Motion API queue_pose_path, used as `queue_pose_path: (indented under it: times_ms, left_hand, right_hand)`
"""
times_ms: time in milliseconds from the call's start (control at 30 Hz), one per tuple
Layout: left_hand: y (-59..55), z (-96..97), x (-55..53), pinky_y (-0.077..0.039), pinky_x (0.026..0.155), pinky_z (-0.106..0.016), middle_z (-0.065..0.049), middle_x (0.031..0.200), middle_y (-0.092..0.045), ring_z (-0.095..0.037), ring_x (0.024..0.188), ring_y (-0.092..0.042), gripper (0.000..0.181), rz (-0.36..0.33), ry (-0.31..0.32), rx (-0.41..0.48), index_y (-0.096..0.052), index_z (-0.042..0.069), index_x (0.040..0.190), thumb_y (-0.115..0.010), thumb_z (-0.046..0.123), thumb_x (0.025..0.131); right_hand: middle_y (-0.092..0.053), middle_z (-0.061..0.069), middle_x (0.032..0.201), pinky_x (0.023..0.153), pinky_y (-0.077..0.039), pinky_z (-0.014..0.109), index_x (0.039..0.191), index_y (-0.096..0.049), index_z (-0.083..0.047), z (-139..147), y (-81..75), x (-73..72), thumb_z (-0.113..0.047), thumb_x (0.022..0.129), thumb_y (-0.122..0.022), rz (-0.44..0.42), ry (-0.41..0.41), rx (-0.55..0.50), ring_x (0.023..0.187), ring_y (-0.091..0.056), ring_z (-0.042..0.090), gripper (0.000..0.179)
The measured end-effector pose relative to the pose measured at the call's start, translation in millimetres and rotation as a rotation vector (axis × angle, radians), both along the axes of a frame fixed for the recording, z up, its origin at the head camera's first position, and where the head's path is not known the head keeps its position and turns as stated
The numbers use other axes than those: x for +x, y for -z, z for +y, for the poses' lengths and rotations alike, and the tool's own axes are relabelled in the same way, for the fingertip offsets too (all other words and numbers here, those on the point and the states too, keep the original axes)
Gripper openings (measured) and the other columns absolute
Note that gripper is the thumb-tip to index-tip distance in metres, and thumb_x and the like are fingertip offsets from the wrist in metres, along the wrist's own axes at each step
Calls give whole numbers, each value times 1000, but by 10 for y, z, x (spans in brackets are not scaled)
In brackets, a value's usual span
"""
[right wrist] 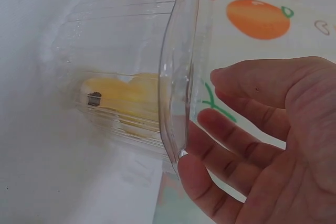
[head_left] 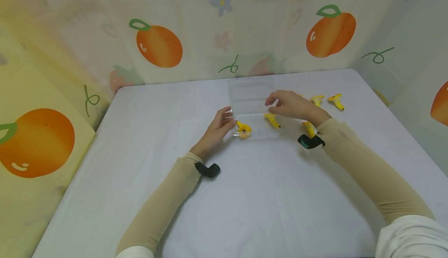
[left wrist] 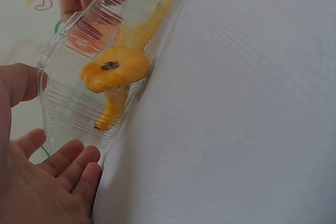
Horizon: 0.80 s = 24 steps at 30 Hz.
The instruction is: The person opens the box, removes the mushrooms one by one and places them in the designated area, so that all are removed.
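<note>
A clear plastic clamshell box [head_left: 257,133] stands on the table, its lid [head_left: 250,94] laid back toward the far edge. Two yellow chanterelle mushrooms are inside: one [left wrist: 116,69] at the left end, another [head_left: 272,120] at the right. My left hand [head_left: 218,127] holds the box's left end, thumb over the rim and fingertips against the end wall. Over the right end is my right hand [head_left: 288,105], its fingers loosely bent and nothing between them. In the right wrist view, a lower fingertip [right wrist: 194,174] of that hand is right at the box's rim corner.
Several more chanterelles lie to the right of the box: one [head_left: 317,100] beyond my right wrist, one [head_left: 336,101] farther right, one [head_left: 309,129] beside the right wrist camera [head_left: 310,141]. A white cloth covers the table [head_left: 157,133]. Behind hangs a fruit-print curtain [head_left: 199,28].
</note>
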<state>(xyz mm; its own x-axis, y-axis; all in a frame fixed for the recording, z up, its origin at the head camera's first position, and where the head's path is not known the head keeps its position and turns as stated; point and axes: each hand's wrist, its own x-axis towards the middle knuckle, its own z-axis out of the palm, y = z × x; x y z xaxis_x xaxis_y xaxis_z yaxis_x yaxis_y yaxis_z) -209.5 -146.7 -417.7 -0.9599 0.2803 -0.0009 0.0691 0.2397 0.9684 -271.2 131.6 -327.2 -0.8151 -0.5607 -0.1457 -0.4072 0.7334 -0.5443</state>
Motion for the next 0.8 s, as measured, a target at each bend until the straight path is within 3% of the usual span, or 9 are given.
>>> queue_pose_path:
  times_ms: [433, 800]
  left_hand:
    - [-2, -2, 11, -34, 123, -49, -15, 159, -37, -32, 146, -41, 64, -5, -3, -11, -21, 11, 159, -53, 23, 105]
    - [-7, -4, 11, -34, 123, -49, -15, 159, -37, -32, 146, -40, 64, -10, -1, -20, -21, 12, 159, -52, 25, 105]
  right_hand:
    - [-65, 14, 129, 95, -55, 47, 127, -63, -3, 5, 26, -1, -17, 99, -62, -26, 17, 34, 110, -62, 31, 31]
    - [-64, 13, 129, 92, -54, 44, 128, -64, -5, -26, 54, -3, -18, 99, -62, -23, -15, 70, 107, -60, 29, 31]
